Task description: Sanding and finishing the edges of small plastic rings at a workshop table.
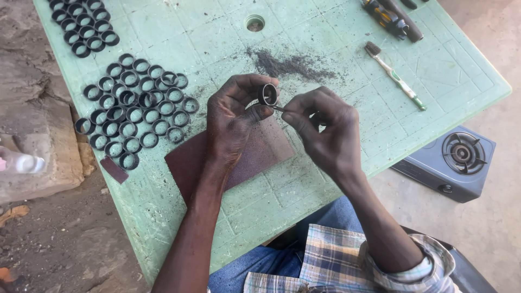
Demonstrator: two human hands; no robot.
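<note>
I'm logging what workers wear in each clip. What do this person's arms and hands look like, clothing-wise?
Both hands are bare: no gloves, rings or watch visible. The left hand and its forearm are uncovered, with no sleeve in view. The right hand leads to a bare forearm, with a plaid sleeve in blue, tan and white rolled up near the elbow.

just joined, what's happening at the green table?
A person seated at a worn green plastic table holds a small dark metal ring between the left hand thumb and fingers. The right hand pinches a thin tool against the ring's rim. A reddish-brown sheet of sandpaper lies under the hands. Dozens of similar dark rings sit to the left; a toothbrush and dark dust lie beyond.
</note>
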